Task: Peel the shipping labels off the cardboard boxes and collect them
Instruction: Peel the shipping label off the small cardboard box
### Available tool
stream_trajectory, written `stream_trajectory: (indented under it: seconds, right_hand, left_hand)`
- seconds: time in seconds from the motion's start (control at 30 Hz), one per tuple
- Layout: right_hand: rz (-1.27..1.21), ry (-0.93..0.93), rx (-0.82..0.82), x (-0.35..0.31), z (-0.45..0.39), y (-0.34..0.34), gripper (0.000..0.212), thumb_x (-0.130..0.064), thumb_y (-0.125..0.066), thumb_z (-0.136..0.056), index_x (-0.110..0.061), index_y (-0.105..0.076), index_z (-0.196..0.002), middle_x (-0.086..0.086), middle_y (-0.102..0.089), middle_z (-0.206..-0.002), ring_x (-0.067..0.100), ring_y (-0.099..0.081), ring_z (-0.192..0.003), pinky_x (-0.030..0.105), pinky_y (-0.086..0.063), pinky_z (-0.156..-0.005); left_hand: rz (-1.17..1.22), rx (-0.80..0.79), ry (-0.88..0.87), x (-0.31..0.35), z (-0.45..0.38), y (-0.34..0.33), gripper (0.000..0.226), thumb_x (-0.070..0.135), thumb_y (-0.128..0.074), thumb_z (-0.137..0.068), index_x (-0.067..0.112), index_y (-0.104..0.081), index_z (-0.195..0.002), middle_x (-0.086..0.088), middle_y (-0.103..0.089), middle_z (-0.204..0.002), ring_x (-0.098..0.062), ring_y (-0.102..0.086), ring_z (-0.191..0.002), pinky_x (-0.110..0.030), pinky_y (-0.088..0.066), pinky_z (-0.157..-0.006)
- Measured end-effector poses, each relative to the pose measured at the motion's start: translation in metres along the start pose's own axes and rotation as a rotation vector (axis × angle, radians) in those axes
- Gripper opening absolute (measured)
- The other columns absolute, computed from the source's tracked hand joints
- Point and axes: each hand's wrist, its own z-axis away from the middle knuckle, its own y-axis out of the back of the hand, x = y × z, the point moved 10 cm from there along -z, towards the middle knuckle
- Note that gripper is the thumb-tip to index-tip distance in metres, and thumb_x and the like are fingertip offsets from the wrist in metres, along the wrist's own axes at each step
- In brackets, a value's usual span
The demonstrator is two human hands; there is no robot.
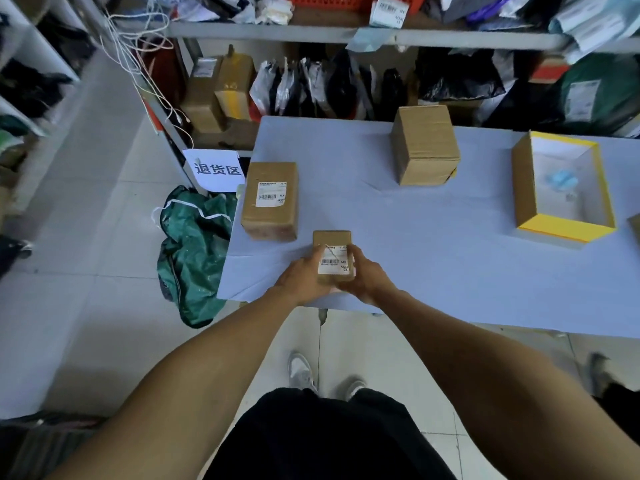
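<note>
- Left hand curls round the small box from its left side, at the counter's near edge.
- Right hand clamps the box's right side, thumb over its label.
- Labelled box sits left, plain box behind, open tray right; its contents are blurred.

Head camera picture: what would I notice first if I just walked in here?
Probably the two hands, left hand and right hand, gripping a small cardboard box with a white shipping label at the table's near edge. Next, the open box with bright yellow edges on the right, and the green bag crumpled on the floor to the left.
</note>
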Motion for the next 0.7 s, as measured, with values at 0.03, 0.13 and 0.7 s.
stream_trajectory:
  seconds: [0.03,0.13,0.7]
  right_hand:
    - [0.024,-0.014,0.023,0.0,-0.002,0.002,0.076,-0.029,-0.066,-0.086,-0.02,-0.023,-0.147,0.013,-0.058,-0.129,0.033,-0.056,-0.114,0.041,-0.047,-0.094]
    - [0.104,-0.029,0.133,0.0,-0.01,0.014,0.051,-0.025,-0.054,-0.092,-0.018,-0.039,-0.14,0.015,-0.058,-0.128,0.032,-0.054,-0.117,0.041,-0.045,-0.097]
    - [0.053,-0.055,0.301,-0.004,-0.032,0.036,0.034,-0.004,-0.057,-0.079,-0.017,-0.069,-0.108,0.01,-0.065,-0.107,0.027,-0.063,-0.094,0.035,-0.05,-0.081]
  left_hand:
    - [0.02,0.002,-0.018,0.002,-0.001,0.004,0.1,0.052,-0.076,-0.071,0.027,-0.018,-0.148,-0.007,-0.054,-0.137,-0.029,-0.055,-0.121,-0.043,-0.049,-0.096]
    - [0.04,0.025,-0.042,0.002,-0.009,0.009,0.084,0.036,-0.077,-0.076,0.019,-0.03,-0.144,-0.01,-0.054,-0.133,-0.029,-0.053,-0.121,-0.04,-0.047,-0.096]
    - [0.065,0.038,-0.024,0.006,-0.018,0.012,0.085,0.035,-0.078,-0.076,0.029,-0.031,-0.146,-0.015,-0.047,-0.129,-0.031,-0.049,-0.122,-0.035,-0.041,-0.099]
